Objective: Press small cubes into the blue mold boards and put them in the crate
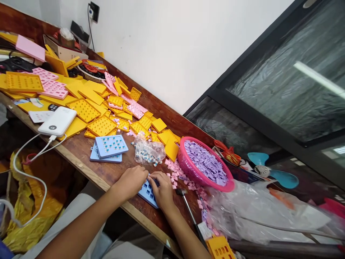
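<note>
Pink basket (183,160) of lilac pieces (206,162)
Left of it, yellow trays (109,126) bore dotted grids; a pale blue board (145,196) showed darker squares.

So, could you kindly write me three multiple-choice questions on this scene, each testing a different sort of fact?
1. Where are the left hand and right hand?
A) Over a pale-blue plastic board at the wooden table's front edge
B) Under the table
C) Inside a bag

2. What colour are the small pieces in the round pink plastic basket?
A) Orange
B) Lilac
C) Green

3. How is the white power bank?
A) Standing upright
B) Cable-free
C) Lying flat, white cable plugged in

1 A: both hands are at the board.
2 B: lilac pieces fill it.
3 C: the cable runs from its end.
</note>
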Demonstrator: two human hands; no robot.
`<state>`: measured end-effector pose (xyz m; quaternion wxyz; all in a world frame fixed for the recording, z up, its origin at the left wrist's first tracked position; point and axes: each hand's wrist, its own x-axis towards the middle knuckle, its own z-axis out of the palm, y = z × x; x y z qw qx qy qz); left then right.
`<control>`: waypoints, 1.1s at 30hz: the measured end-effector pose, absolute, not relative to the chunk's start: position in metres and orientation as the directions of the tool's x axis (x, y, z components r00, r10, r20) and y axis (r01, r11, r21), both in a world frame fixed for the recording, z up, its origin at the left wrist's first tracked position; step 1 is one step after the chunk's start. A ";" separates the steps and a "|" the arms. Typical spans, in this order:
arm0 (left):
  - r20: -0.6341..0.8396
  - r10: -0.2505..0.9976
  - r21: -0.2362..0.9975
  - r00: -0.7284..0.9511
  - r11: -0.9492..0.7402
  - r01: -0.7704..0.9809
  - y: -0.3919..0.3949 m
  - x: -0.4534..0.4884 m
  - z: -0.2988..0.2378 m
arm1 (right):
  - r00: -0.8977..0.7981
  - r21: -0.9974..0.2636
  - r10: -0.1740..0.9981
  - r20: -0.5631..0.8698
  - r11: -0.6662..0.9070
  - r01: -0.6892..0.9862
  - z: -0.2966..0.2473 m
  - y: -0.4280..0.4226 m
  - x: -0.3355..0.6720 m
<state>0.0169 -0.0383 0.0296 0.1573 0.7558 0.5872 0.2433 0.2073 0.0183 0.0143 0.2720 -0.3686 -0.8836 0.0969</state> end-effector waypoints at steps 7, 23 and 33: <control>0.222 0.952 0.504 0.211 -0.297 0.811 -0.036 0.019 0.025 | -0.556 -0.302 0.687 0.468 0.716 0.630 0.012 0.018 0.208; 0.207 0.966 0.573 0.152 -0.246 0.782 -0.040 0.028 0.025 | -0.770 -0.057 0.598 0.223 0.797 0.602 0.036 0.004 0.204; 0.228 0.964 0.519 0.138 -0.240 0.821 -0.043 0.028 0.023 | -0.663 -0.359 0.689 0.294 0.722 0.591 0.039 0.018 0.212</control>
